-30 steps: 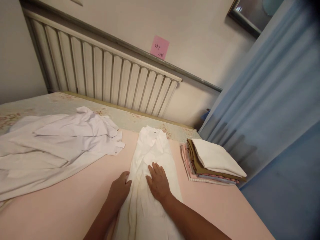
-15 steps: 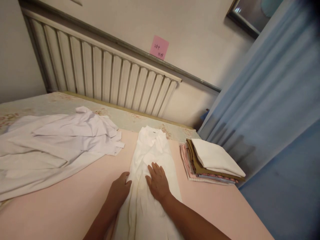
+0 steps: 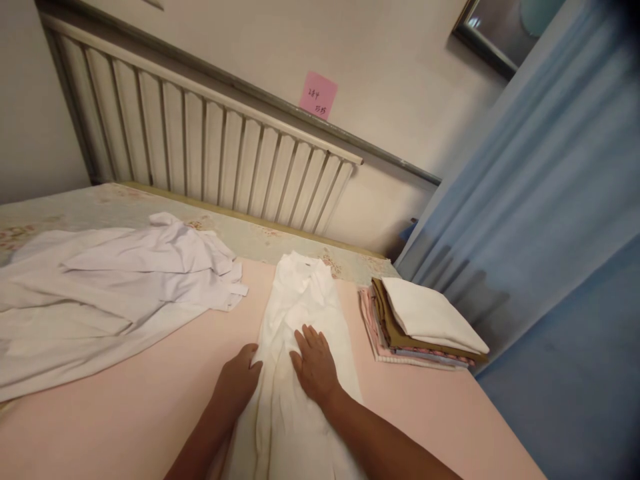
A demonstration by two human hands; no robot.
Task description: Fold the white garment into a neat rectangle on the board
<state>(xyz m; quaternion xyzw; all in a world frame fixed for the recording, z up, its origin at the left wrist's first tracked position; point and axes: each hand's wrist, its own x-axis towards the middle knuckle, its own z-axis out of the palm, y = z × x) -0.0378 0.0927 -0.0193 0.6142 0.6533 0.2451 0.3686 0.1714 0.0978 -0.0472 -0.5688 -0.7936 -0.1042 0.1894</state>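
Middle of pink sheet (image 3: pixel 165 393), white shirt (image 3: pixel 313 303) lies as long narrow strip, collar (image 3: pixel 306 263) at far end. Right hand (image 3: pixel 316 368) flat on it, palm down, fingers spread. Left hand (image 3: pixel 238 375) at left edge; can't tell whether it pinches fabric. Looks light, soft, quick to crease; best hold: both long edges, fingers slid under. Folded clothes (image 3: pixel 434 313) sit off right.

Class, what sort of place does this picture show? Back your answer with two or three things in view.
Likely a room in a home, perhaps a bedroom: it has a wall radiator, a long blue curtain and a stack of folded cloth items.
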